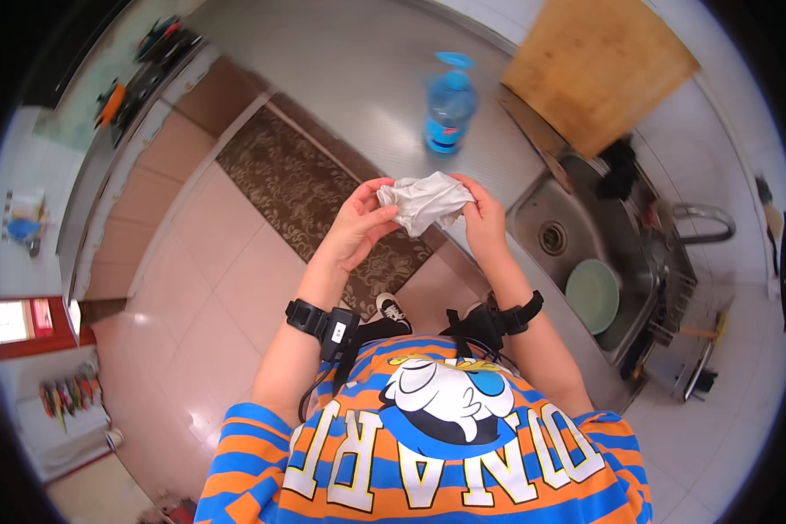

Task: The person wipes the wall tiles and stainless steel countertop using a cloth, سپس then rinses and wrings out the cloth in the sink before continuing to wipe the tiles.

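Observation:
A crumpled white cloth is stretched between my two hands, in front of the counter edge. My left hand pinches its left end, thumb on top. At the right end, my right hand grips it with the fingers partly hidden behind the fabric. Beyond the cloth, a blue pump bottle stands upright on the stainless steel counter, apart from both hands.
To the right, a steel sink holds a pale green bowl beneath a curved faucet. A wooden cutting board leans against the wall behind it. A patterned brown mat lies on the tiled floor.

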A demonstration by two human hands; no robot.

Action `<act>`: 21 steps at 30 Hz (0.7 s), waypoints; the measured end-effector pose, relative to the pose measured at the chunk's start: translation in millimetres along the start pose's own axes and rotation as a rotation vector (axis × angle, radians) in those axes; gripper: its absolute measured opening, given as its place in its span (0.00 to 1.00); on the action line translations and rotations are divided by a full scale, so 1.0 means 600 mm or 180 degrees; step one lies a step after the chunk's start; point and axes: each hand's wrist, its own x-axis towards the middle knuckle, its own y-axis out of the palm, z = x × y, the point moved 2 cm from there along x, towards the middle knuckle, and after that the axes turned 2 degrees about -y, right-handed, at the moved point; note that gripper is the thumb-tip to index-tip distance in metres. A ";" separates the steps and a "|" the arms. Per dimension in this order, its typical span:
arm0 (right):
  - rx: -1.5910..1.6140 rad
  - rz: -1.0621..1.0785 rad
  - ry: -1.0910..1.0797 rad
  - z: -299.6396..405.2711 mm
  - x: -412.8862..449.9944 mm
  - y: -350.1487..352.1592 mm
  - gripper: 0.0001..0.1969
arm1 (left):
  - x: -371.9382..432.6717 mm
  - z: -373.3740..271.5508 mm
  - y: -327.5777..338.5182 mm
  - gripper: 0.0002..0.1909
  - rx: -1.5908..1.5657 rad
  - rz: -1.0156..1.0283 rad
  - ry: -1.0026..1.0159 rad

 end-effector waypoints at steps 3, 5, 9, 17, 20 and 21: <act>0.0989 0.0050 0.0498 0.016 0.023 0.096 0.16 | -0.033 -0.041 -0.065 0.16 -0.0154 -0.0287 0.0354; 0.1066 0.0158 0.0776 0.041 0.035 0.155 0.14 | -0.054 -0.061 -0.110 0.12 -0.0095 -0.0636 0.0494; 0.1436 0.0361 0.0996 0.061 0.054 0.246 0.13 | -0.090 -0.100 -0.166 0.06 0.0564 -0.1454 0.0767; 0.2266 0.0831 0.1605 0.043 0.121 0.395 0.13 | -0.125 -0.157 -0.302 0.06 0.1012 -0.2304 0.1389; 0.2314 0.0706 0.1515 0.032 0.168 0.437 0.13 | -0.123 -0.189 -0.337 0.07 0.1217 -0.2818 0.1538; 0.2338 0.0751 0.1531 0.033 0.183 0.455 0.13 | -0.120 -0.205 -0.339 0.07 0.1354 -0.2963 0.1479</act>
